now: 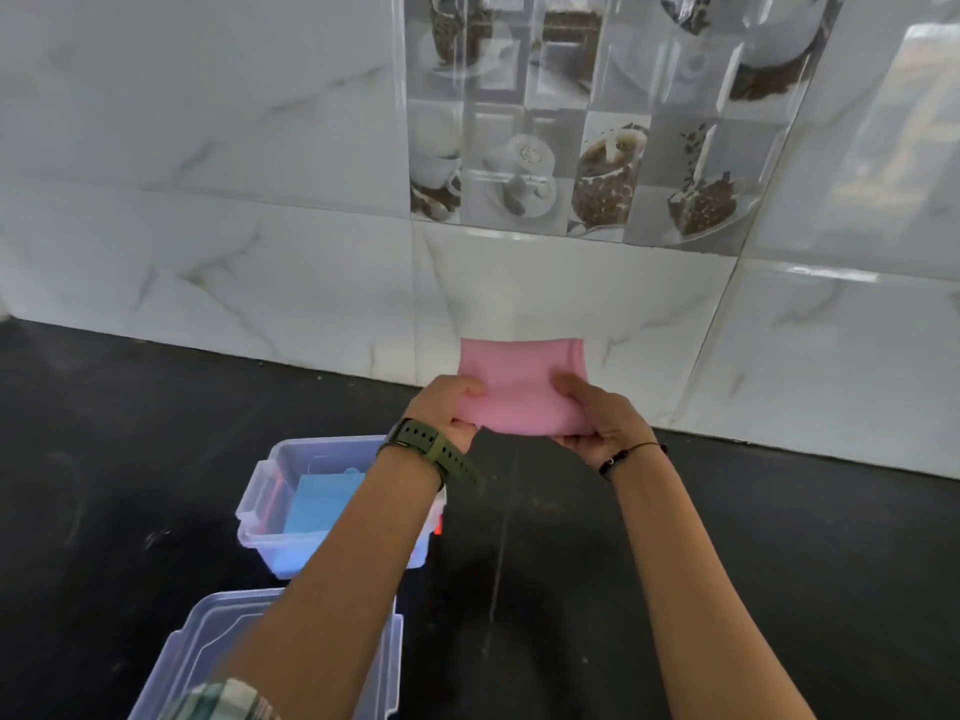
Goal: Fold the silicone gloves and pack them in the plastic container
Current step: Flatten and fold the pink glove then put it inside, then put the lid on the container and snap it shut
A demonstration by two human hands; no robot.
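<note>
Pink silicone glove (pixel 521 388), folded, is pinched at its near edge between left hand (pixel 451 405) and right hand (pixel 592 414) — slippery, it may spring open before reaching the plastic container (pixel 260 504) below-left.

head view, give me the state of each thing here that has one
pink glove: folded, held up off the counter by both hands
left hand: gripping the glove's left edge
right hand: gripping its right edge
plastic container: open, a blue glove inside
lid: off, lying on the counter
</note>
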